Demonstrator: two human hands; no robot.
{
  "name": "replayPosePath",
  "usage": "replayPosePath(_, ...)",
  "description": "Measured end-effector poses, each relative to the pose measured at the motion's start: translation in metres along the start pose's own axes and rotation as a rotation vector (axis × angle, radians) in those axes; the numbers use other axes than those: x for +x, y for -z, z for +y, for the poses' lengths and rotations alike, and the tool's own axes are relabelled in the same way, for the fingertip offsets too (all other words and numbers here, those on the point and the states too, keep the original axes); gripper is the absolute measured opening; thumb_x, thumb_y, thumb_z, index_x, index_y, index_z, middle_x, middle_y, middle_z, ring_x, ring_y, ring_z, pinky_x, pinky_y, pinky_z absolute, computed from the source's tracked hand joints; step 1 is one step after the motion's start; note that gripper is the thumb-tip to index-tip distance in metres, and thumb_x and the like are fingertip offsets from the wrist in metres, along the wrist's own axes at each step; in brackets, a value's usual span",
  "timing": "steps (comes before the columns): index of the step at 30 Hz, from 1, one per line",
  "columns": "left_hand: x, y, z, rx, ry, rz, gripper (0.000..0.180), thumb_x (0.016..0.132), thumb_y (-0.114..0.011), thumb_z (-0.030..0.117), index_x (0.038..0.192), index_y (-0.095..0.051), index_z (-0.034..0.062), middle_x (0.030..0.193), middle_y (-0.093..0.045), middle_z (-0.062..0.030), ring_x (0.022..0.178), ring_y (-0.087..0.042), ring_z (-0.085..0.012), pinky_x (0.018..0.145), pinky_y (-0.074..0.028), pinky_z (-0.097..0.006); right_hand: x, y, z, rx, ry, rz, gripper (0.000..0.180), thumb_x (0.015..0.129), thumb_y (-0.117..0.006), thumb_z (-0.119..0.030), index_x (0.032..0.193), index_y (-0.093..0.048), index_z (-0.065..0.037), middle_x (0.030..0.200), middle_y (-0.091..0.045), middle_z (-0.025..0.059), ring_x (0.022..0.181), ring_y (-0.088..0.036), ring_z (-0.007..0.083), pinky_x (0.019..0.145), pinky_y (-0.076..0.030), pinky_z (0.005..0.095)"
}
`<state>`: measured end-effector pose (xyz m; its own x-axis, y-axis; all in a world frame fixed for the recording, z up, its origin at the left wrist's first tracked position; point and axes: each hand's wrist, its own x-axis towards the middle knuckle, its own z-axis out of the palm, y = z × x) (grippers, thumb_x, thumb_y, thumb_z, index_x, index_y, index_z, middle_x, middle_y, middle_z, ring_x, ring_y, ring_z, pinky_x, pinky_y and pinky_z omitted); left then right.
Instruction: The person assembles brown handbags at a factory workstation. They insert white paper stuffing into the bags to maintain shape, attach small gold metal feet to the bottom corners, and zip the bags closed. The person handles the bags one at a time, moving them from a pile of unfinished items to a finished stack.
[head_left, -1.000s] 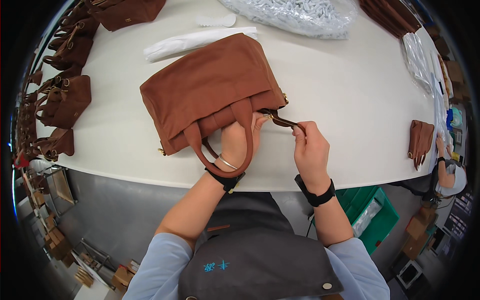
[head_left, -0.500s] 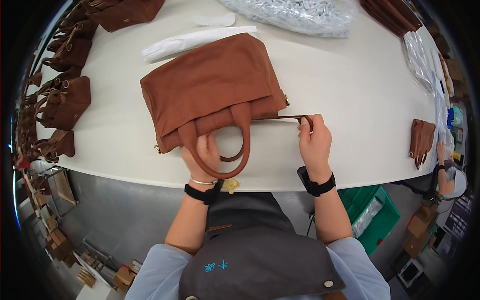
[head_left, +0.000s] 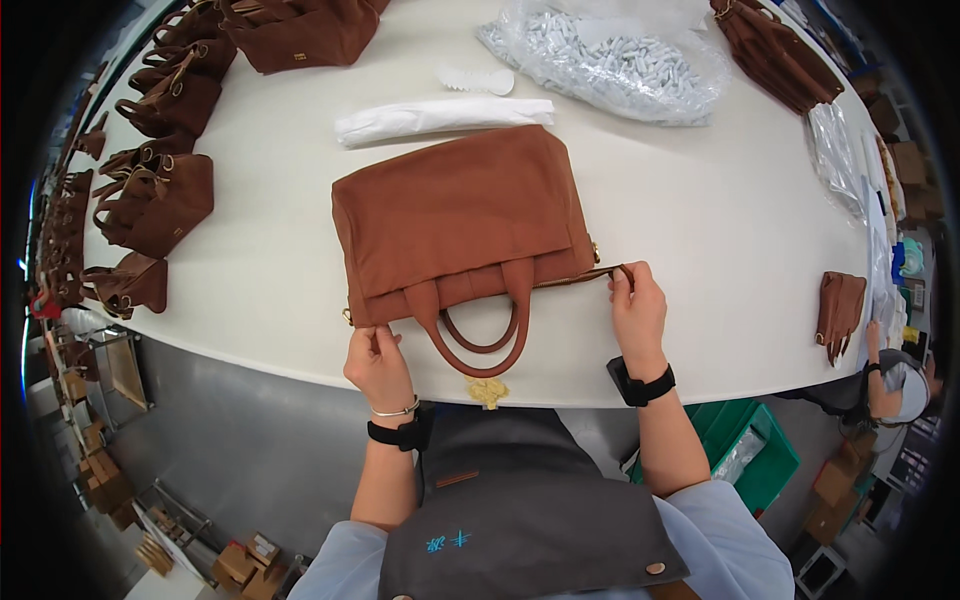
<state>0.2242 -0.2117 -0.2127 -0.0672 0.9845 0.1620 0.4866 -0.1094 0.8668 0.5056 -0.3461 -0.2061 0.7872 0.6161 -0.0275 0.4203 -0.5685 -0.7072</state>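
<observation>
A brown leather handbag (head_left: 460, 215) lies on its side on the white table, its opening and two rounded handles (head_left: 476, 362) toward me. Along the opening runs a zip (head_left: 570, 280), whose strip-like end sticks out past the right side. My right hand (head_left: 638, 310) is closed on that zip end, just off the bag's near right corner. At the near left corner, my left hand (head_left: 378, 362) pinches the bag's edge with thumb and fingers. Brass-coloured rings show at both ends of the bag. Its inside is hidden.
Behind the bag lie a white wrapped roll (head_left: 445, 121), a white wavy-edged piece (head_left: 476, 79) and a clear plastic bag of small grey pieces (head_left: 620, 60). Several brown handbags (head_left: 155, 205) line the left. A crumpled yellow cloth (head_left: 487, 390) lies at the near edge. Another person (head_left: 900, 385) is far right.
My left hand has come out from behind the handles to the bag's near left corner. My right hand still holds the zip end, which now lies closer along the opening. The whole view has shifted.
</observation>
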Motion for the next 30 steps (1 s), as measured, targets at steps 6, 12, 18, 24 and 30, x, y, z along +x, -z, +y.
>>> replayPosePath(6, 0.005, 0.011, 0.002, -0.048, 0.219, -0.105, 0.006, 0.09, -0.067, 0.003, 0.087, -0.065, -0.0019, 0.07, -0.063, -0.0052, 0.057, -0.058, -0.0124, 0.055, -0.048, -0.026, -0.015, -0.001, -0.018, 0.126, 0.116, 0.079, 0.013, 0.09, -0.068, -0.005, 0.1, -0.071, 0.002, 0.076, -0.066, 0.0128, 0.063, -0.059, 0.0209, 0.063, -0.048, 0.0312)
replayPosePath(12, 0.015, 0.021, -0.021, 0.098, -0.165, -0.168, 0.005, 0.085, -0.069, 0.002, 0.087, -0.065, 0.0004, 0.077, -0.065, -0.0154, 0.059, -0.058, -0.0298, 0.056, -0.046, -0.036, -0.04, -0.014, -0.03, 0.111, 0.183, 0.04, 0.015, 0.09, -0.068, -0.007, 0.101, -0.07, 0.003, 0.078, -0.065, 0.0174, 0.063, -0.061, 0.0272, 0.061, -0.048, 0.0337)
replayPosePath(18, 0.025, 0.021, -0.024, 0.033, -0.248, -0.182, 0.006, 0.084, -0.069, 0.001, 0.088, -0.065, 0.0014, 0.079, -0.068, -0.0172, 0.072, -0.066, -0.0369, 0.062, -0.051, -0.039, -0.041, -0.031, -0.035, 0.257, 0.211, 0.076, 0.022, 0.093, -0.059, 0.002, 0.114, -0.065, 0.002, 0.08, -0.066, 0.0117, 0.07, -0.065, 0.0219, 0.064, -0.051, 0.0322)
replayPosePath(24, 0.027, 0.025, -0.027, 0.042, -0.265, -0.241, 0.01, 0.083, -0.071, 0.004, 0.084, -0.062, 0.002, 0.076, -0.065, -0.0179, 0.068, -0.065, -0.0388, 0.059, -0.05, -0.042, -0.044, -0.07, -0.052, 0.551, 0.145, 0.041, 0.044, 0.094, -0.05, 0.005, 0.137, -0.042, 0.006, 0.136, -0.051, 0.0202, 0.125, -0.054, 0.0272, 0.093, -0.053, 0.0339)
replayPosePath(30, 0.03, 0.031, -0.023, 0.044, -0.299, -0.271, 0.011, 0.083, -0.07, 0.003, 0.079, -0.061, -0.0004, 0.074, -0.065, -0.0191, 0.066, -0.065, -0.0379, 0.059, -0.05, -0.04, -0.039, -0.09, -0.06, 0.669, 0.154, 0.208, 0.042, 0.094, -0.05, 0.006, 0.135, -0.041, 0.004, 0.133, -0.053, 0.0154, 0.126, -0.052, 0.024, 0.1, -0.048, 0.0342)
